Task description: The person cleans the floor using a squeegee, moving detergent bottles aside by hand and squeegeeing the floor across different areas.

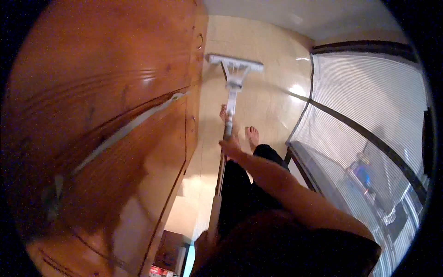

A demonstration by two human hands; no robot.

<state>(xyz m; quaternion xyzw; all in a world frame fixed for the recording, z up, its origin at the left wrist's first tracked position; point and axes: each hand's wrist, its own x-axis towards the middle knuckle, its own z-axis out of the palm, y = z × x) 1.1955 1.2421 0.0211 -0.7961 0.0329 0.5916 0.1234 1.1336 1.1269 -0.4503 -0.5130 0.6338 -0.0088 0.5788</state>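
Note:
A white and grey mop (232,97) extends away from me, its wide flat head (236,62) on the pale floor. My right hand (231,147) is closed round the lower part of the pole, just above the grey joint. Closer to my body, my left hand (204,243) is wrapped round the upper part of the pole; its fingers are partly hidden and dim. My two bare feet show past the pole, one foot (252,135) to its right and the other partly behind it.
Brown wooden cabinet doors (115,55) line the left side, with small ring handles. A translucent ribbed cover with dark edging (360,78) stands on the right, items showing through it. A pale wall (272,16) closes off the far end of the narrow floor (267,41).

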